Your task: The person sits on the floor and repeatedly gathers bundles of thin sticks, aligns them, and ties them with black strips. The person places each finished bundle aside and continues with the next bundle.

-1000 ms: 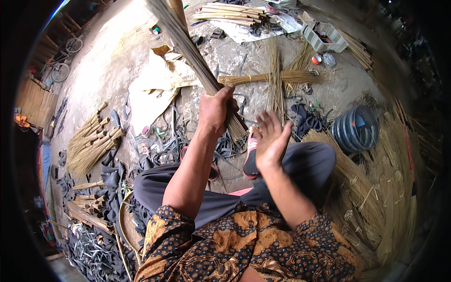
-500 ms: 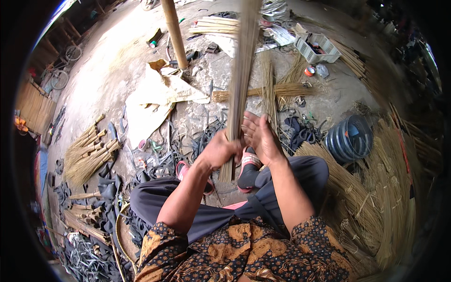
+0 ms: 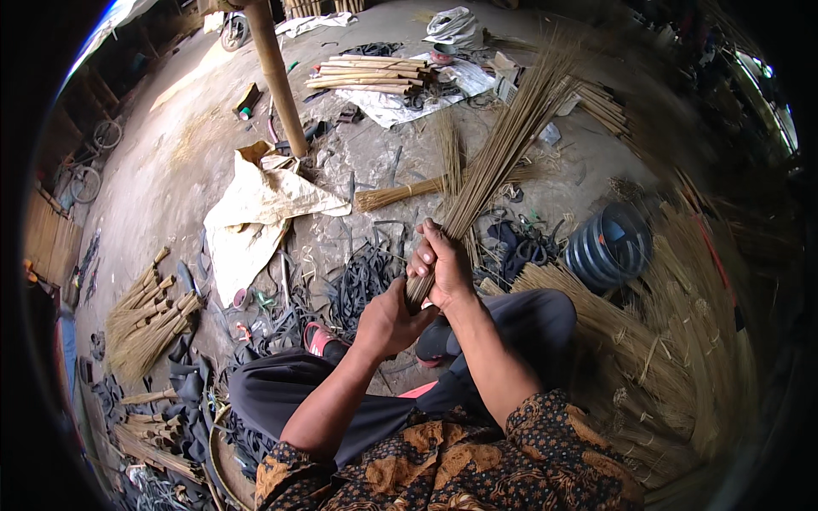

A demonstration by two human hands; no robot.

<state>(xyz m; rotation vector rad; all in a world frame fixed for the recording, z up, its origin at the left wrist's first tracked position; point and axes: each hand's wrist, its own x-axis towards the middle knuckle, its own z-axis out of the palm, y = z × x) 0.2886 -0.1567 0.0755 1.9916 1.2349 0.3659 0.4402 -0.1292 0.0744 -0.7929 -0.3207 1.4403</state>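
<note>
A long bundle of thin brown sticks (image 3: 501,152) slants up and to the right from my hands, its loose tips fanned out at the far end. My right hand (image 3: 445,266) is wrapped round the bundle a little above its thick lower end. Just below, my left hand (image 3: 394,322) closes on that butt end, covering most of it. Beyond my hands, a tied stick bundle (image 3: 396,197) lies crosswise on the ground, with another stick bundle (image 3: 449,153) lying over it, partly hidden behind the held one.
Short-handled brooms (image 3: 158,319) lie at left near a pale sack (image 3: 256,213). Black rubber strips (image 3: 366,285) litter the ground before my feet. At right, a dark ribbed bucket (image 3: 607,247) stands beside heaped sticks (image 3: 682,341). A bamboo post (image 3: 279,81) rises ahead, near stacked bamboo handles (image 3: 371,74).
The bundle has tipped from nearly upright to a slant toward the right. My right hand, open beside it before, now grips it, and my left hand has moved down to its lower end.
</note>
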